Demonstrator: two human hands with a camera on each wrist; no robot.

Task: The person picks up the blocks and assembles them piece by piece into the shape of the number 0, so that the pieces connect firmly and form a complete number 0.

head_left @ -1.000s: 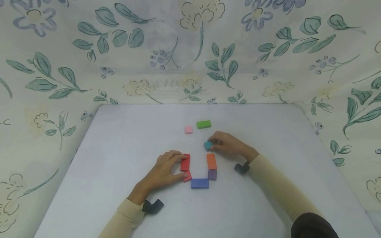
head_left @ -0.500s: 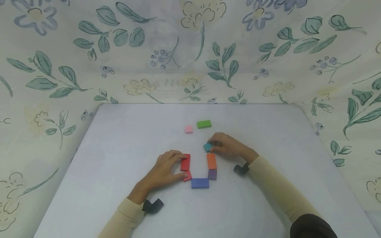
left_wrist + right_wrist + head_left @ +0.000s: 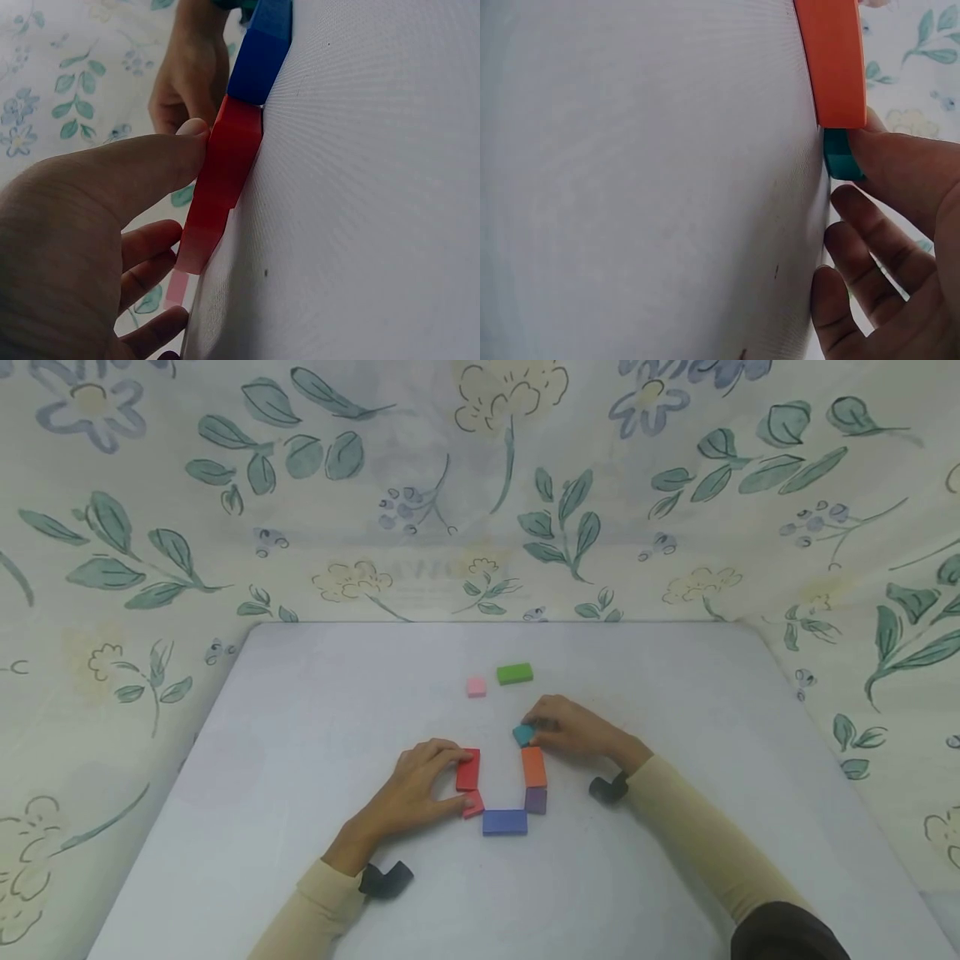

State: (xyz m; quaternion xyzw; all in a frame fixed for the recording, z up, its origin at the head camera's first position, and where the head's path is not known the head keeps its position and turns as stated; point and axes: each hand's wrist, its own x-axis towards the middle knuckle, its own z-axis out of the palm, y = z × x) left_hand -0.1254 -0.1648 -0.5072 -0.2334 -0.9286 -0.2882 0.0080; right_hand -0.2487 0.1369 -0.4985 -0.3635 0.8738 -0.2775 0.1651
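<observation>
My left hand [image 3: 420, 783] rests against two red blocks with relaxed fingers. Its thumb touches the small red block [image 3: 474, 807], and its fingertips touch the long red block [image 3: 469, 775]. The left wrist view shows the thumb [image 3: 142, 169] pressed to the red side. My right hand [image 3: 573, 727] pinches a small teal block [image 3: 522, 735] at the far end of the orange block [image 3: 534, 768]. In the right wrist view the teal block [image 3: 840, 156] meets the orange one's end, partly hidden by the thumb; the other fingers are loosely bent.
A purple block [image 3: 536, 801] and a blue block [image 3: 505, 822] join the near part of the U-shaped row. Farther back lie a pink block [image 3: 476, 687] and a green block [image 3: 514, 674] on the white table [image 3: 337, 685]. Floral cloth [image 3: 420, 527] hangs behind.
My right hand has brought the teal block slightly nearer, up to the orange block's far end. My left hand has stayed in place on the red blocks.
</observation>
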